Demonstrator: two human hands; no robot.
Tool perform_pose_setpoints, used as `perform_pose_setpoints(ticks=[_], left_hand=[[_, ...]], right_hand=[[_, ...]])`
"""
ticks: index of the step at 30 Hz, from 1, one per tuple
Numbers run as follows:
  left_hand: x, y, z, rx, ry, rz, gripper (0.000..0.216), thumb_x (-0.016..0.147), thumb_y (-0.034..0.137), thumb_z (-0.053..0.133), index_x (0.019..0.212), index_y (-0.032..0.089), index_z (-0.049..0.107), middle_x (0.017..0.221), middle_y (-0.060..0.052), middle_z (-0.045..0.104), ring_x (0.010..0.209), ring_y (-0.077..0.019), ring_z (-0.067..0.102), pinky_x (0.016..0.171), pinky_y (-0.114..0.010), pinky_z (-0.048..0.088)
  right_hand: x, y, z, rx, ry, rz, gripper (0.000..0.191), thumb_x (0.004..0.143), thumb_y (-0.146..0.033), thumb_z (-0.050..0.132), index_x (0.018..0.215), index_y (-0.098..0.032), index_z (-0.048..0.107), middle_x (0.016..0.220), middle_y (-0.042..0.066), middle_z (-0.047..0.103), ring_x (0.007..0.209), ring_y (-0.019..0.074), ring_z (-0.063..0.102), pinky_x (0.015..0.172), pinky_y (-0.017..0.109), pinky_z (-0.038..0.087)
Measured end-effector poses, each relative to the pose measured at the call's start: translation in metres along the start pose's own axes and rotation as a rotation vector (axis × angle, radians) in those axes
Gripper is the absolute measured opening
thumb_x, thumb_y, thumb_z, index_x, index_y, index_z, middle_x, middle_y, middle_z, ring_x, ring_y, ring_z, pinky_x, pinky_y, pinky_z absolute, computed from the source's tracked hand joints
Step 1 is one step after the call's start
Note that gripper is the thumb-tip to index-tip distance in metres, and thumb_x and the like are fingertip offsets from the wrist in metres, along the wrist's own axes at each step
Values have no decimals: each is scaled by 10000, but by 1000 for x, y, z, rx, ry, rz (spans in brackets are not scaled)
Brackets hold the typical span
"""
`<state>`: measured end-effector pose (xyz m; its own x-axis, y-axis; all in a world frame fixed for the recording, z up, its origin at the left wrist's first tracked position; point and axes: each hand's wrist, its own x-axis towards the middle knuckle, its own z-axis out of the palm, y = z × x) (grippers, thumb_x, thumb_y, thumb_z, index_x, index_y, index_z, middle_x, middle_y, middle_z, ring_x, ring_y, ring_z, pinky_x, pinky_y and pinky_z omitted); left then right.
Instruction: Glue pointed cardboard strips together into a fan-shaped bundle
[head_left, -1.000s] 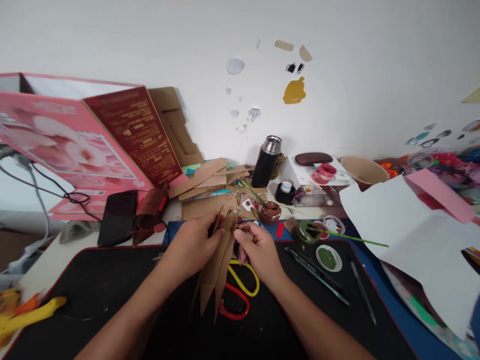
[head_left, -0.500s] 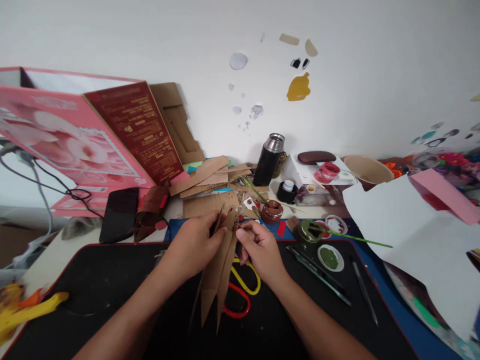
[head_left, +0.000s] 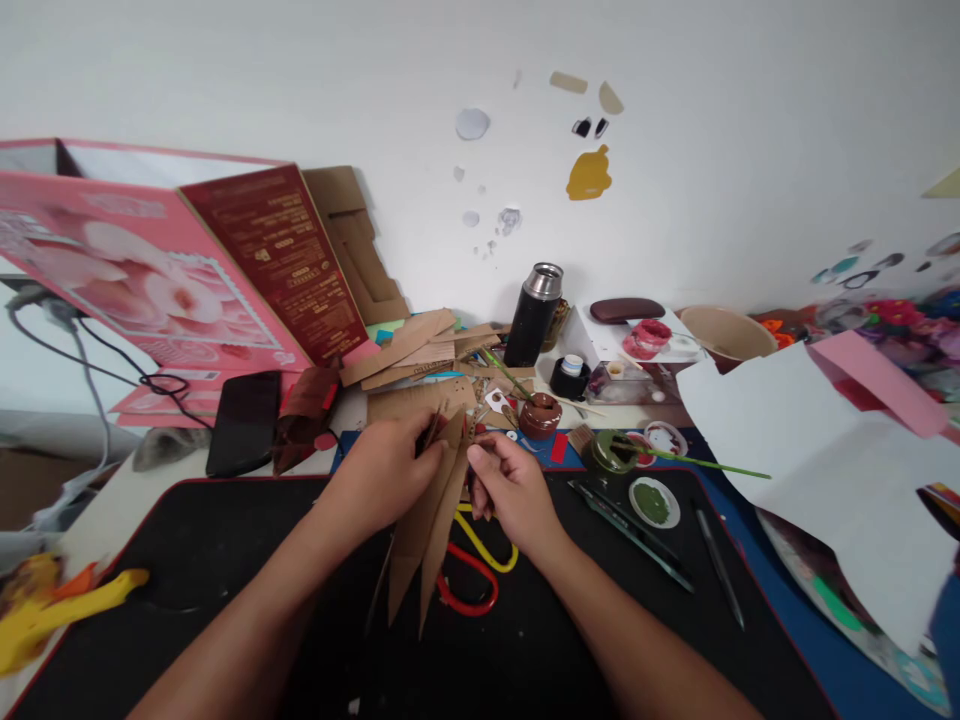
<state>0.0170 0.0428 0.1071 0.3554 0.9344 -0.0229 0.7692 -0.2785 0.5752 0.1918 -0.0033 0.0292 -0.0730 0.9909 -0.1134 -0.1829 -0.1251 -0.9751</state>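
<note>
Over the black mat [head_left: 247, 590], my left hand [head_left: 390, 470] is closed around several long, pointed cardboard strips [head_left: 425, 525]. Their sharp ends point down toward me and fan slightly apart. My right hand [head_left: 514, 490] is closed, with thumb and curled fingers at the upper right edge of the rightmost strip; part of its grip is hidden. Below the hands lies a pair of scissors [head_left: 480, 590], showing one red and one yellow handle loop. The strips and my right hand cover its blades.
Cardboard scraps [head_left: 416, 350] are piled behind my hands, beside a black thermos [head_left: 534, 315]. To the right are a brown paint jar [head_left: 540, 418], a green paint jar [head_left: 604, 452] and pens [head_left: 637, 535]. A phone [head_left: 241, 425] and pink box [head_left: 142, 270] stand left.
The cardboard strips have tilted, their pointed lower ends shifting a little left and up. Both hands keep nearly the same hold. The whole view has shifted slightly.
</note>
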Motion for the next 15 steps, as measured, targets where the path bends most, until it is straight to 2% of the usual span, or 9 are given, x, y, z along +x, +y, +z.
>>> perform_pose_setpoints(ticks=[3, 9, 11, 13, 15], left_hand=[[-1, -1, -2, 5, 12, 17, 136, 906, 261, 572, 773, 237, 551, 712, -15, 647, 682, -215, 598, 649, -325, 358], [-3, 0, 0, 63, 15, 58, 134, 938, 235, 537, 839, 210, 623, 784, -51, 715, 717, -221, 638, 665, -329, 364], [-5, 1, -7, 57, 49, 64, 105, 928, 227, 559, 858, 205, 635, 819, -60, 730, 738, -225, 645, 672, -327, 377], [-8, 1, -19, -7, 92, 66, 97, 930, 235, 569, 855, 207, 623, 809, -43, 713, 722, -213, 624, 674, -324, 386], [-15, 3, -33, -93, 191, 55, 110, 938, 264, 577, 847, 210, 609, 797, -27, 683, 724, -208, 601, 681, -324, 398]], right_hand=[[0, 0, 1, 24, 2, 10, 523, 894, -721, 688, 987, -212, 609, 457, -89, 551, 348, 118, 499, 366, 198, 330], [0, 0, 0, -28, 1, -30, 530, 877, -707, 733, 963, -191, 652, 452, -82, 548, 370, 112, 512, 379, 191, 346], [-1, 3, 1, -12, 0, -27, 534, 881, -724, 728, 925, -197, 651, 457, -78, 547, 374, 110, 513, 383, 191, 353], [-2, 7, 3, -2, -1, -25, 547, 911, -727, 700, 788, -202, 616, 477, -56, 556, 395, 104, 527, 400, 193, 375], [-3, 11, 5, -2, -7, -12, 587, 927, -727, 686, 687, -206, 562, 482, -43, 549, 405, 108, 536, 400, 197, 380]])
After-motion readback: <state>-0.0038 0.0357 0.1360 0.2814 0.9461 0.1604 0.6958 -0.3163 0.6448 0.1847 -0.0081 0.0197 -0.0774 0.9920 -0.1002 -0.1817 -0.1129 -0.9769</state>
